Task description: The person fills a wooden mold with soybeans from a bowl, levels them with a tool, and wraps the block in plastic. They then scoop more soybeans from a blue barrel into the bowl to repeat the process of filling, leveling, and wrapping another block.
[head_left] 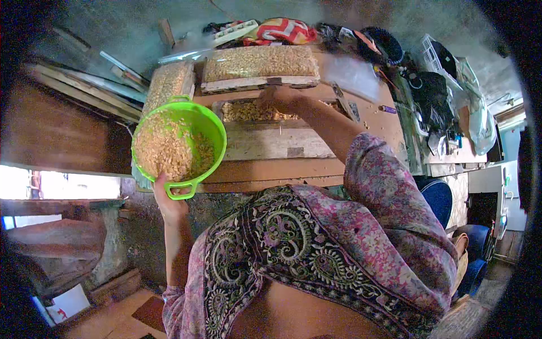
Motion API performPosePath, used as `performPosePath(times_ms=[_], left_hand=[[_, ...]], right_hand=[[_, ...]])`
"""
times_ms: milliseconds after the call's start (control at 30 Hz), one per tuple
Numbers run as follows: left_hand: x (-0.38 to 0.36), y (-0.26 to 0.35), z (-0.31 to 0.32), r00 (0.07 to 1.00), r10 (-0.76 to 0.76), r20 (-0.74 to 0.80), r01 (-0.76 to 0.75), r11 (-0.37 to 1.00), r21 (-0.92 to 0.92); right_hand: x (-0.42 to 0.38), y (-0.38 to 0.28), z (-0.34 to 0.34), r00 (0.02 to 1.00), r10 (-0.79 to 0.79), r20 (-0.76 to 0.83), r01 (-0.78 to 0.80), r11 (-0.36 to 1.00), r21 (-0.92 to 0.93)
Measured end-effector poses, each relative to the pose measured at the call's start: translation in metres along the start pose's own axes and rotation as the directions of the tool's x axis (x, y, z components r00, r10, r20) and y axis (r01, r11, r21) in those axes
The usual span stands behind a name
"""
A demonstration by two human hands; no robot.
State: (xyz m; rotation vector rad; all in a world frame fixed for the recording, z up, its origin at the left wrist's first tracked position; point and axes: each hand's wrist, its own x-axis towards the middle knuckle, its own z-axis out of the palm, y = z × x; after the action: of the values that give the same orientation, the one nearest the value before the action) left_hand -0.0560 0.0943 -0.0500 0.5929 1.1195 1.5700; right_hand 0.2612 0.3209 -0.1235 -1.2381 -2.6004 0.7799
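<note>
My left hand (168,198) grips the near rim of a green colander (210,127), by its handle. Pale, crumbly pieces (164,147) fill much of the colander, which is tilted. My right hand (280,99) is over a long wooden mould (271,141) with similar pieces (243,111) in its slot. Its fingers point down at the pieces and are too blurred to tell what they hold, if anything. Behind the mould lies a wide slab of the same pieces (259,62) on a pale base, and another slab (169,82) stands to its left.
A flat tool (344,101) rests across the mould's right end. Clear plastic sheets (353,76) and a purple marker (387,109) lie at the table's right. Red patterned cloth (285,31) is at the back. Wooden planks (84,93) lean at left; a blue chair (435,200) stands at right.
</note>
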Motion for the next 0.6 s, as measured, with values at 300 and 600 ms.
performPosePath(times_ms=[300,600], left_hand=[[0.0,0.002,0.003,1.0,0.001,-0.019,0.0,1.0,0.029],[-0.021,0.017,0.023,0.998,-0.039,-0.056,0.043,0.996,0.077]], right_hand=[[-0.067,0.018,-0.018,0.995,-0.021,-0.102,0.009,0.993,-0.114],[-0.019,-0.034,0.031,0.947,-0.163,-0.277,0.099,0.968,-0.229]])
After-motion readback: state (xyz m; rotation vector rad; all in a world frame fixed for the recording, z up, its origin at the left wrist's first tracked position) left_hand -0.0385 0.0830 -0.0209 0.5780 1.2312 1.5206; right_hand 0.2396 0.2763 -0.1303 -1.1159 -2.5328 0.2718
